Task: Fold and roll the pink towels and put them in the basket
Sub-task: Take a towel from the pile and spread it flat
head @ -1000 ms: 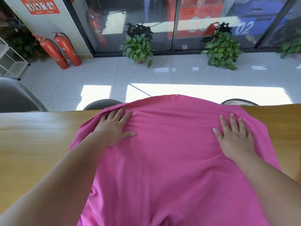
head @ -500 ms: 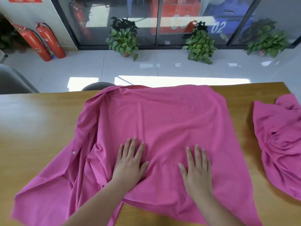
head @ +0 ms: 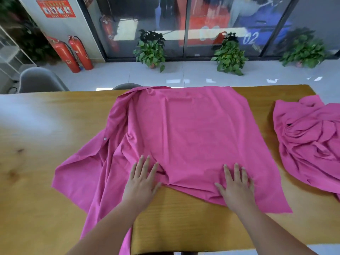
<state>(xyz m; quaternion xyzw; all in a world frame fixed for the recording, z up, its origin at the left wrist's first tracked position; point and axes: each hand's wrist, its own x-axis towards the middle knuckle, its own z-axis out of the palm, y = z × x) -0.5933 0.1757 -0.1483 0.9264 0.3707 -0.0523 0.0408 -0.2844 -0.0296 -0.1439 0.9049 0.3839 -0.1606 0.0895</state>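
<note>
Glass doors (head: 147, 19) close off the back of the room, and pale floor tiles (head: 193, 74) run from them to the table. At the far left we see a white wire rack (head: 7, 56), then a red poster (head: 56, 8) on the wall. Below it, 2 red extinguishers (head: 64, 56) stand side by side. A grey chair (head: 40, 80) sits just behind the table's far edge. Further right, 3 potted plants (head: 150, 50) stand along the glass, well apart from each other.

Our wooden table (head: 33, 172) spans the whole view. One pink towel (head: 193, 129) lies spread in the middle of it, reaching the far edge. Its right part is mostly flat. Its left side is rumpled into long folds, with a small white button (head: 105, 138) near that edge, and a strip of it runs down to the table's near edge.

Our left hand (head: 141, 183) lies palm down on the towel's near edge, fingers straight and spread, its heel over bare wood. Our right hand (head: 237, 188) lies the same way further right, flat on the cloth just inside the near edge. The 2 hands are apart, each pressing the towel and gripping nothing.

At the right, a second towel (head: 309, 144) sits crumpled on the table, near the first but not touching it, and runs out of view.
</note>
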